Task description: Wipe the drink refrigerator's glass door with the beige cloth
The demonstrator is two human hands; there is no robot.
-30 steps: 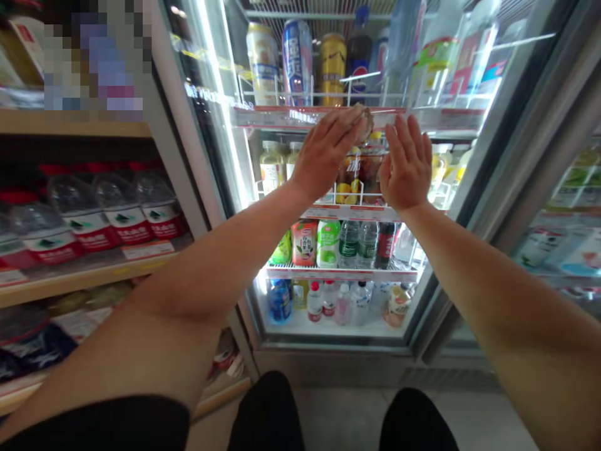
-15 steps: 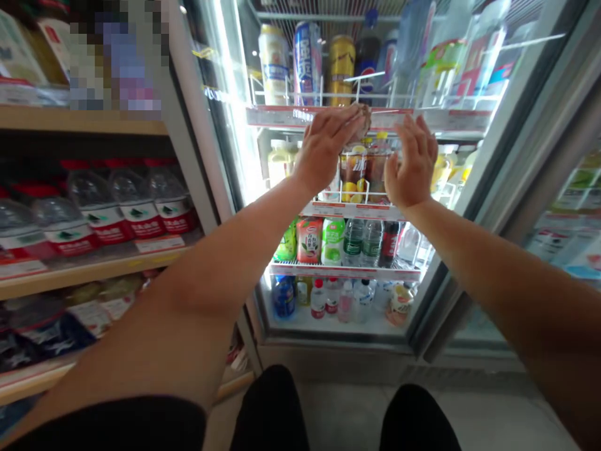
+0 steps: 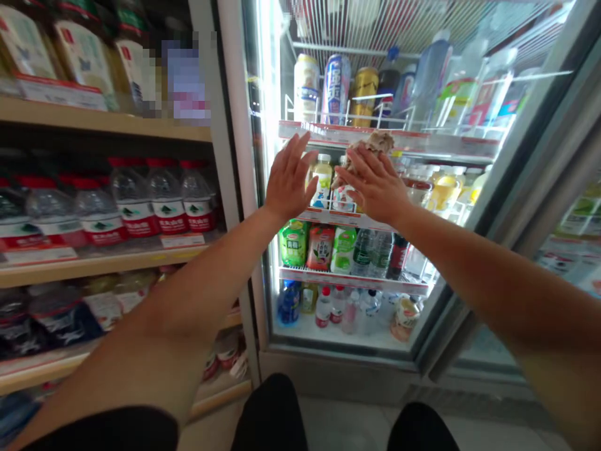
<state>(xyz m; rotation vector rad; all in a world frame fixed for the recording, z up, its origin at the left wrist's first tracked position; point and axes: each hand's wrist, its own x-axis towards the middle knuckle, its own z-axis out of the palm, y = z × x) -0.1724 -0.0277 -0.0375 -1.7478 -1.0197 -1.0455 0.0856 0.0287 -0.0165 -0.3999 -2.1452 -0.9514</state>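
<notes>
My right hand [image 3: 375, 185] presses a crumpled, light brown cloth [image 3: 379, 141] against the glass door of a drinks fridge, fingers laid over it. Part of the cloth sticks out above and beside the fingers; the rest is hidden under the hand. To its left, my left hand [image 3: 290, 178] is open with spread fingers and nothing in it, close to the glass; whether it touches cannot be told. Behind the glass, cans such as a white one [image 3: 306, 88] stand on the upper shelf, and bottles [image 3: 323, 178] fill the shelf behind my hands.
Lower fridge shelves hold a green bottle [image 3: 293, 243], a red one [image 3: 320, 246] and several small bottles [image 3: 323, 307]. On the left, a wooden shelf [image 3: 141, 257] carries red-capped water bottles [image 3: 134, 194]. A metal door frame [image 3: 474, 250] runs along the right. My knees [image 3: 277, 413] are below.
The cloth has passed from my left hand to my right hand. My left hand has moved left and opened; my right hand has moved left and down. The view has shifted slightly.
</notes>
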